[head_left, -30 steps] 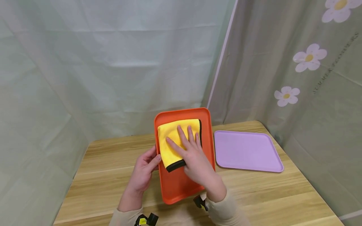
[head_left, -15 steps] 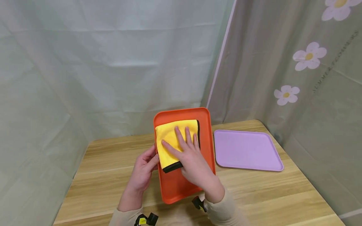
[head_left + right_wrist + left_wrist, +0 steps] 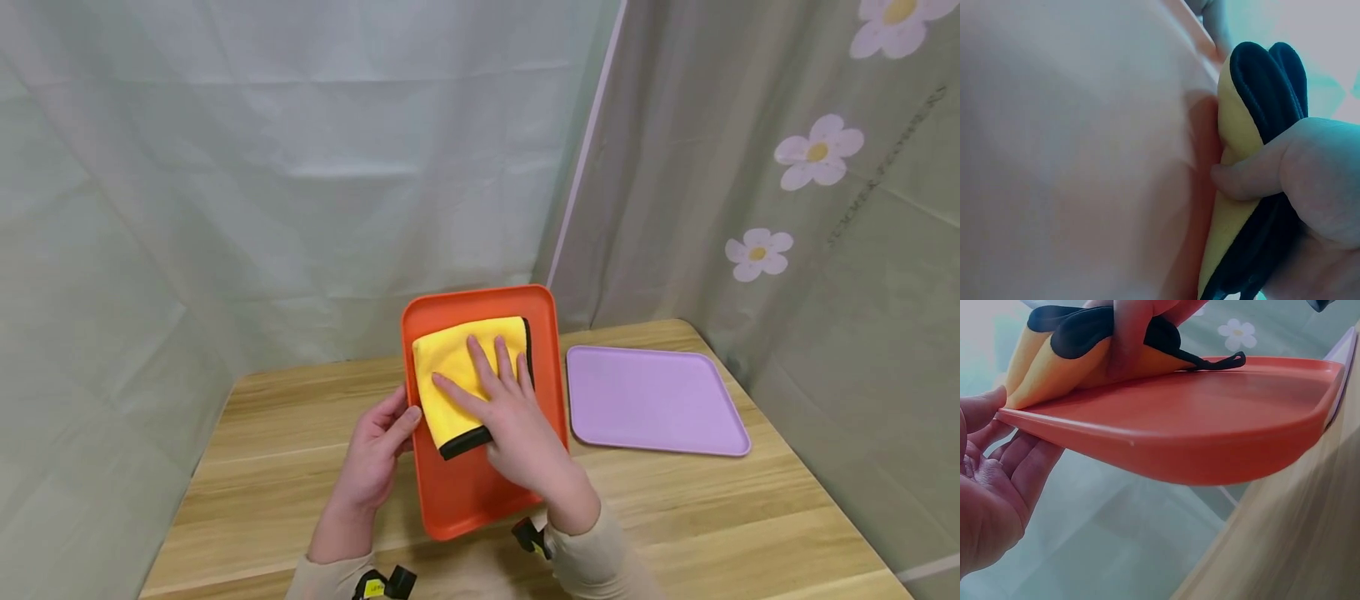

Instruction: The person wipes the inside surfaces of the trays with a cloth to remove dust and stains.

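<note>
An orange tray (image 3: 480,500) is held tilted, long side away from the body, above the wooden table. My left hand (image 3: 375,450) grips its left edge, thumb at the rim and fingers beneath, as the left wrist view also shows. On the tray lies a folded yellow cloth (image 3: 450,358) with black edging. My right hand (image 3: 521,433) holds this cloth against the tray, fingers spread over the top. In the right wrist view, the right thumb (image 3: 1247,178) presses into the cloth's tray-side layer, with the folds between thumb and fingers.
A purple tray (image 3: 656,400) lies flat on the wooden table (image 3: 285,483), right of the orange one. Behind the table hangs a pale curtain (image 3: 337,167); a grey curtain with printed flowers (image 3: 817,152) hangs at the right.
The orange tray has shifted slightly left with my left hand. My right hand slid the cloth a little left over the tray, then slightly back to the right.
</note>
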Tool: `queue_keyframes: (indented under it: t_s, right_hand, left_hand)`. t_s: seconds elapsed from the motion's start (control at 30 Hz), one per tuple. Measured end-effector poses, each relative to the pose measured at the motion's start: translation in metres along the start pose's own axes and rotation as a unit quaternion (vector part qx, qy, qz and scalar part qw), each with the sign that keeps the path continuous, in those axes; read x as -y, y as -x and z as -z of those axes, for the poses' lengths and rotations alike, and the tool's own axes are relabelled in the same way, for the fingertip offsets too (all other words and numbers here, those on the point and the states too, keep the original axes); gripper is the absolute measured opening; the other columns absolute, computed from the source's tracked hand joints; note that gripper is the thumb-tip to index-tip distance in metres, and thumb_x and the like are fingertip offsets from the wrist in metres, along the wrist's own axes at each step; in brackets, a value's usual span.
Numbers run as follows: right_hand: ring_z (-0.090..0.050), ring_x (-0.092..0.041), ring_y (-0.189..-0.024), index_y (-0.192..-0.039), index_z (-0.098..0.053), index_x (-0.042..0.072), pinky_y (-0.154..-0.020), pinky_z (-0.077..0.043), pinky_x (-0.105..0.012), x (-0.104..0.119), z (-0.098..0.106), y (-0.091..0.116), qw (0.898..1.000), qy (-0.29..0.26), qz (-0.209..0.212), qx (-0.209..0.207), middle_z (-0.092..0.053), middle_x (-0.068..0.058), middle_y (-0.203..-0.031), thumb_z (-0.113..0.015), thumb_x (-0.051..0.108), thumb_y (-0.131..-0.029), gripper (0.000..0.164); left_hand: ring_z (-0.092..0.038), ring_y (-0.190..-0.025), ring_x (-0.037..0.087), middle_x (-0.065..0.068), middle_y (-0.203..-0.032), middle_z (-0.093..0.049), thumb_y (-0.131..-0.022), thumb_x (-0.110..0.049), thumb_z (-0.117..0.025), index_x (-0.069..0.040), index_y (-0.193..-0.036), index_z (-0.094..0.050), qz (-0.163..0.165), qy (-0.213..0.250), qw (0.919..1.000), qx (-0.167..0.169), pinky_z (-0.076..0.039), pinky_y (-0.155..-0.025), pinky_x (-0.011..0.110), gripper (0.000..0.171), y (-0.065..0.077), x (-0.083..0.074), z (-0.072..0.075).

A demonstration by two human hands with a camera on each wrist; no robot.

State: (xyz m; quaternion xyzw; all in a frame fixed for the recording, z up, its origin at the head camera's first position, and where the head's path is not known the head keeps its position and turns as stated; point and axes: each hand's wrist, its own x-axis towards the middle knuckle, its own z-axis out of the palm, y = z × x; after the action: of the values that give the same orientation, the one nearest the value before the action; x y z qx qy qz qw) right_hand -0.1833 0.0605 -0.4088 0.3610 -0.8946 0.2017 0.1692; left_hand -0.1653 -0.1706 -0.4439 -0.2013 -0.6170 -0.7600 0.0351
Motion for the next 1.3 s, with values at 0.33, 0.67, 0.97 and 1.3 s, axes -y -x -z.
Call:
queue_keyframes:
  t_s: [0.33, 0.67, 0.97, 1.3]
  right_hand:
    - [0.018, -0.036, -0.162, -0.167, -0.036, 0.042, -0.125, -0.002, -0.071, -0.01, 0.005, 0.003, 1.0, -0.01, -0.019, 0.005, 0.012, 0.0, -0.179, -0.063, -0.03, -0.067, 0.126]
    - [0.013, -0.037, -0.162, -0.166, -0.041, 0.039, -0.125, -0.002, -0.072, -0.021, 0.01, 0.009, 0.999, -0.024, -0.02, -0.013, 0.004, -0.001, -0.18, -0.055, -0.03, -0.068, 0.121]
    - [0.012, -0.041, -0.162, -0.166, -0.04, 0.036, -0.124, -0.003, -0.073, -0.019, 0.013, 0.009, 1.0, -0.016, -0.023, 0.001, 0.003, -0.006, -0.18, -0.055, -0.03, -0.069, 0.119]
    - [0.015, -0.041, -0.161, -0.167, -0.037, 0.037, -0.123, -0.002, -0.074, -0.011, 0.01, 0.004, 1.0, -0.017, -0.017, -0.006, 0.008, -0.005, -0.179, -0.059, -0.031, -0.069, 0.122]
  left_hand:
    - [-0.076, -0.092, 0.016, 0.005, -0.115, -0.074, -0.113, -0.003, -0.049, 0.012, -0.154, -0.046, -0.01, 0.009, 0.9999, -0.008, -0.065, -0.074, 0.034, 0.043, 0.0, -0.002, 0.004]
    - [-0.075, -0.087, 0.014, 0.004, -0.11, -0.076, -0.112, 0.001, -0.049, 0.018, -0.149, -0.046, -0.016, 0.002, 0.9989, -0.043, -0.064, -0.073, 0.031, 0.041, 0.006, -0.004, 0.011]
    - [-0.077, -0.09, 0.015, 0.005, -0.114, -0.077, -0.112, 0.001, -0.049, 0.013, -0.153, -0.046, -0.02, 0.026, 0.999, -0.031, -0.064, -0.074, 0.032, 0.042, 0.006, -0.007, 0.011]
    - [-0.077, -0.09, 0.015, 0.006, -0.114, -0.076, -0.113, 0.001, -0.047, 0.008, -0.154, -0.049, -0.036, 0.045, 0.9981, -0.019, -0.064, -0.073, 0.032, 0.042, 0.002, -0.007, 0.01]
